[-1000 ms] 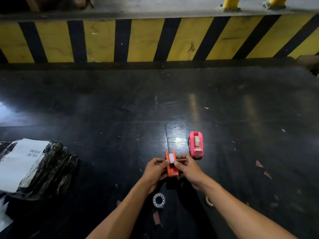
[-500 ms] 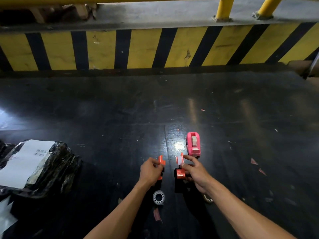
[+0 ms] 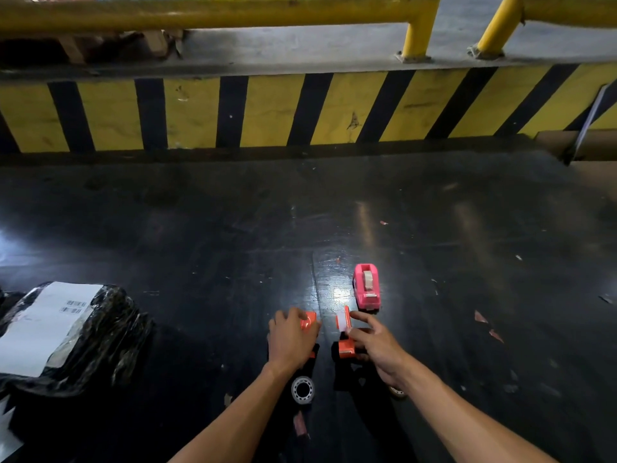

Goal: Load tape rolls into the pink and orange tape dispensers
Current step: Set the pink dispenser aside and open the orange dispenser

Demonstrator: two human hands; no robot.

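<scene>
The orange tape dispenser is split into two halves. My left hand grips one orange half. My right hand holds the other orange half, which carries a white tape roll at its top. The pink dispenser stands on the dark floor just beyond my right hand, with a tape roll seated in it. A loose clear tape roll lies flat on the floor under my left wrist. Another roll peeks out from under my right wrist.
A black plastic-wrapped parcel with a white label lies at the left. A yellow-and-black striped kerb and yellow railing run across the back. Cardboard sits at the far right. Small paper scraps dot the floor.
One second ago both hands held the orange dispenser together as one piece. They have since pulled it apart into two halves, left half moving left and right half with the roll staying right.
</scene>
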